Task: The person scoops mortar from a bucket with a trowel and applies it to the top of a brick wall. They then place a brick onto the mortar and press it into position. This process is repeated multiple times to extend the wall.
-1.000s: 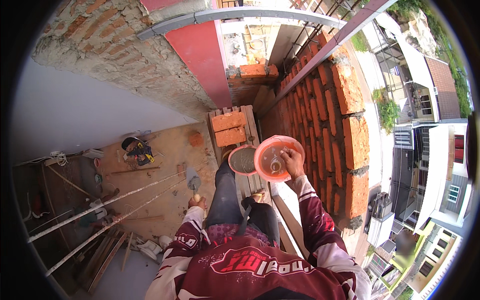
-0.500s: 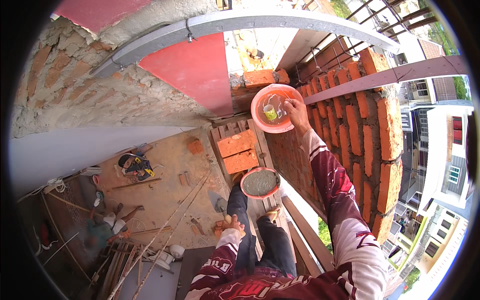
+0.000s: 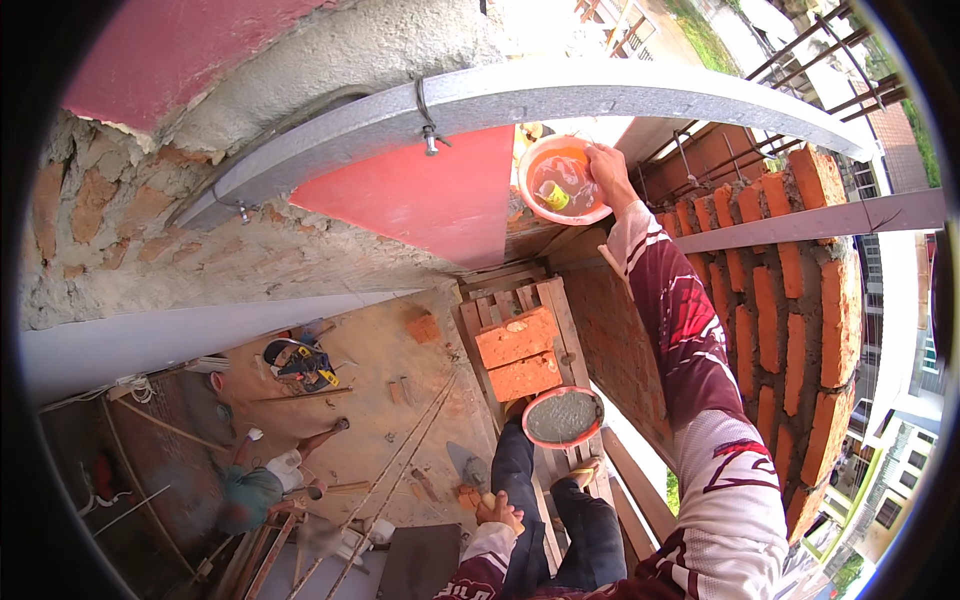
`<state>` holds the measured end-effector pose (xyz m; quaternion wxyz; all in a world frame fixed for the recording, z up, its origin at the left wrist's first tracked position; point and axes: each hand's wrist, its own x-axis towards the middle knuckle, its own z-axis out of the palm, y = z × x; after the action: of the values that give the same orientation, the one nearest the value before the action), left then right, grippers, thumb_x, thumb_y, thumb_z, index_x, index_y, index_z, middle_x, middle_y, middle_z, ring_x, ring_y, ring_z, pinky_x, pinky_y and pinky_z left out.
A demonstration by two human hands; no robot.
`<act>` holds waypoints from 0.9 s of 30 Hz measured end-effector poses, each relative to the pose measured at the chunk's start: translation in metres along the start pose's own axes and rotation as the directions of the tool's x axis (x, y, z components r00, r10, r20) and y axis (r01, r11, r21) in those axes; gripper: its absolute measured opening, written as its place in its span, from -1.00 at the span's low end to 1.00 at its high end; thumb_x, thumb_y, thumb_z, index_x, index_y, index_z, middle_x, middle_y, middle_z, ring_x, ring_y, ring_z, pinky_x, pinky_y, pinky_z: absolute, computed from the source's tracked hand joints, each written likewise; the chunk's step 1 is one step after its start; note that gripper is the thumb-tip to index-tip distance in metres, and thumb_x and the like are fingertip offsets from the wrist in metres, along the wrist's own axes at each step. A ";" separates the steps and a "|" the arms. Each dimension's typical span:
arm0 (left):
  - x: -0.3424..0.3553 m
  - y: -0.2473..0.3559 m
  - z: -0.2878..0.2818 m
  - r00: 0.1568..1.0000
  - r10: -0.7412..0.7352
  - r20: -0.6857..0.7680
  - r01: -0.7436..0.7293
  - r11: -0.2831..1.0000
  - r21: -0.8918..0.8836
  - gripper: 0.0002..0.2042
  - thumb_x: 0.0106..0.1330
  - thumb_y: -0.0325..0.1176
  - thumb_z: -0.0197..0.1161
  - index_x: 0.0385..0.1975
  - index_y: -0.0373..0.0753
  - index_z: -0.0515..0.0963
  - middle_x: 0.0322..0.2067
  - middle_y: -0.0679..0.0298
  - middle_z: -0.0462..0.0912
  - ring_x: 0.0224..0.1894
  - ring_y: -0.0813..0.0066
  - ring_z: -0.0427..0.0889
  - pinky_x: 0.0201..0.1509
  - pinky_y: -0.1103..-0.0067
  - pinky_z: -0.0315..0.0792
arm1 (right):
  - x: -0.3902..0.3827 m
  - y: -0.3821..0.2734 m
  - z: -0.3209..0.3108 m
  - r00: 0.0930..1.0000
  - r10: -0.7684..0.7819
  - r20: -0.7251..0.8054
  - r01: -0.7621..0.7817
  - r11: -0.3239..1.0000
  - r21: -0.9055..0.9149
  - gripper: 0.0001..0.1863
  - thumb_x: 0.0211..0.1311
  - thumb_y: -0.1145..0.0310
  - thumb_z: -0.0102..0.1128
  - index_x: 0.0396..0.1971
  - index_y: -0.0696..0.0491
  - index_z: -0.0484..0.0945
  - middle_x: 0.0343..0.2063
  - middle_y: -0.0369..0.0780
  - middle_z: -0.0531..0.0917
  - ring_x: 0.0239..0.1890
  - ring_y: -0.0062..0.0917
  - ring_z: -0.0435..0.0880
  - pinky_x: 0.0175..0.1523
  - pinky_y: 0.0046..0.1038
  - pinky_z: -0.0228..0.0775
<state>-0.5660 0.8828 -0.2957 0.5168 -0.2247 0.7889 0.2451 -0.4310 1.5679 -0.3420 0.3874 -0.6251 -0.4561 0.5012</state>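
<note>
at the lower middle, the left hand (image 3: 500, 513) probably hides the near end of the trowel (image 3: 464, 462); the left sleeve (image 3: 480, 570) runs off the bottom edge. upper middle, the right hand (image 3: 612, 175) covers part of the bucket (image 3: 535, 204). lower left, a co-worker (image 3: 250, 497) is blurred.

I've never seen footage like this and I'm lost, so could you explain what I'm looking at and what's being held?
There's no machine: these are a person's bare hands, seen from a fisheye camera on their head, looking down; straight edges look bent. The right hand grips an orange bucket by its rim, with cloudy liquid and a yellow-green cup inside. The left hand holds a trowel. On the wooden planks are two bricks and a mortar pail.
</note>
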 end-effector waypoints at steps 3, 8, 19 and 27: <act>0.002 0.000 0.001 0.999 0.025 -0.022 -0.025 1.000 0.019 -0.64 0.33 -0.23 0.30 -0.05 -0.30 0.38 -0.44 0.04 0.54 -0.64 0.19 0.63 -0.58 0.34 0.61 | 0.018 0.026 -0.002 0.999 -0.019 0.027 0.020 1.000 -0.017 -0.71 0.21 0.27 0.04 -0.41 0.22 0.60 -0.61 -0.24 0.57 -0.54 -0.52 0.52 -0.39 -0.42 0.32; 0.002 -0.006 -0.002 0.998 0.042 -0.040 -0.044 0.998 -0.049 -0.65 0.30 -0.24 0.31 -0.08 -0.32 0.41 -0.46 0.03 0.52 -0.66 0.17 0.62 -0.61 0.34 0.61 | 0.019 0.038 0.015 0.989 -0.122 0.081 0.122 0.992 0.015 -0.72 0.17 0.36 0.07 -0.29 0.27 0.61 -0.48 -0.17 0.64 -0.43 -0.49 0.56 -0.28 -0.40 0.37; 0.007 -0.008 -0.006 0.999 0.033 -0.003 -0.033 0.999 0.039 -0.55 0.32 -0.16 0.33 -0.02 -0.32 0.34 -0.44 0.04 0.53 -0.64 0.21 0.62 -0.55 0.34 0.62 | 0.011 0.040 0.023 0.963 -0.162 0.216 0.202 0.963 -0.179 -0.32 0.24 0.39 0.12 0.31 0.38 0.19 -0.13 0.00 0.66 -0.07 -0.37 0.65 0.04 -0.42 0.45; 0.009 -0.006 -0.003 0.999 0.042 -0.007 -0.042 0.998 0.055 -0.54 0.29 -0.20 0.34 -0.01 -0.36 0.34 -0.46 -0.02 0.53 -0.68 0.17 0.61 -0.60 0.34 0.62 | -0.007 0.039 0.022 0.956 -0.075 0.283 0.121 0.982 -0.149 -0.24 0.20 0.44 0.13 0.38 0.34 0.09 -0.03 0.02 0.61 0.01 -0.37 0.62 0.08 -0.45 0.45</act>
<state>-0.5679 0.8749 -0.3038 0.5144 -0.1949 0.8018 0.2335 -0.4456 1.5503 -0.3811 0.2915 -0.5555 -0.5758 0.5244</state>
